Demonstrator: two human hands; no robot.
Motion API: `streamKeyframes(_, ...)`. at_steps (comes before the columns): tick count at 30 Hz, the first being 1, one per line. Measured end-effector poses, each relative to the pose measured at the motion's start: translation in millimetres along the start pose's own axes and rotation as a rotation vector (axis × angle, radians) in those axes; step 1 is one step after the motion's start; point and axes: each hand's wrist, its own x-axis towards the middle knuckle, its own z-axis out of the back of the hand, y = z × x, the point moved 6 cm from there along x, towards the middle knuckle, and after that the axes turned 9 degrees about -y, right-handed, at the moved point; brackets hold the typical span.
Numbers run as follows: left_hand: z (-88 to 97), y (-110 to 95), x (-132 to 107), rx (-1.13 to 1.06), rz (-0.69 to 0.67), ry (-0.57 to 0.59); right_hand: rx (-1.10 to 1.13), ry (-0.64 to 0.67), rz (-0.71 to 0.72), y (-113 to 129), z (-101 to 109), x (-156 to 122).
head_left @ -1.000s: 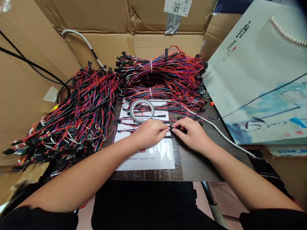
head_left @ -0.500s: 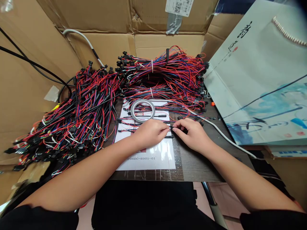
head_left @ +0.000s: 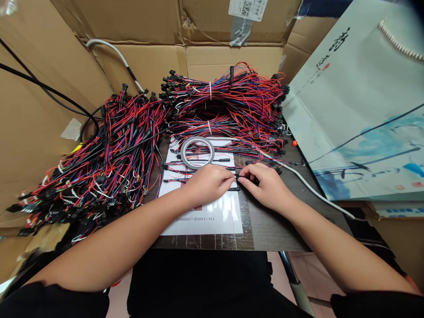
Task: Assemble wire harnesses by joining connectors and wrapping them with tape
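Note:
My left hand [head_left: 206, 183] and my right hand [head_left: 267, 184] meet fingertip to fingertip over a laminated white sheet [head_left: 212, 214] on a small dark table [head_left: 271, 229]. Both pinch a thin black wire piece [head_left: 237, 177] between them; its ends are hidden under the fingers. More black wire pieces [head_left: 185, 170] lie in rows on the sheet just beyond my left hand. A grey tape ring [head_left: 196, 153] rests on the sheet behind my hands.
A big loose heap of red, blue and black wire harnesses [head_left: 99, 163] covers the left. A tied bundle [head_left: 228, 106] lies at the back. Cardboard boxes [head_left: 149, 26] wall the back and left. A white paper bag [head_left: 361, 115] leans at the right; a white cable [head_left: 314, 192] crosses the table.

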Motion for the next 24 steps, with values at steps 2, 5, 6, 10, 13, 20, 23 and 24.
streamKeyframes(2,-0.2,-0.2,0.0,0.004,-0.006,-0.001,-0.002,-0.006,0.009,0.0,0.2,0.2)
streamKeyframes(5,0.2,-0.5,-0.1,0.007,-0.012,-0.01,0.004,-0.001,0.012,-0.2,0.6,0.0)
streamKeyframes(6,0.3,-0.7,-0.1,0.008,-0.015,-0.013,0.005,0.005,0.01,-0.3,0.7,-0.2)
streamKeyframes(10,0.4,-1.6,-0.2,0.016,-0.026,-0.017,0.01,0.02,-0.007,-1.6,0.5,-0.5)
streamKeyframes(13,0.3,-1.3,-0.1,0.019,-0.017,-0.01,0.018,0.02,-0.018,-2.3,-0.3,-0.1)
streamKeyframes(20,-1.5,-0.6,-1.2,0.03,-0.016,-0.003,0.0,0.003,0.013,-0.8,-1.8,0.6)
streamKeyframes(23,-3.5,-0.9,-1.7,0.039,-0.031,0.001,-0.012,-0.003,0.024,-1.0,-2.2,0.0)
streamKeyframes(24,-4.0,-1.2,-1.7,0.045,-0.035,0.004,-0.014,-0.005,0.026,-1.1,-2.4,-0.4)
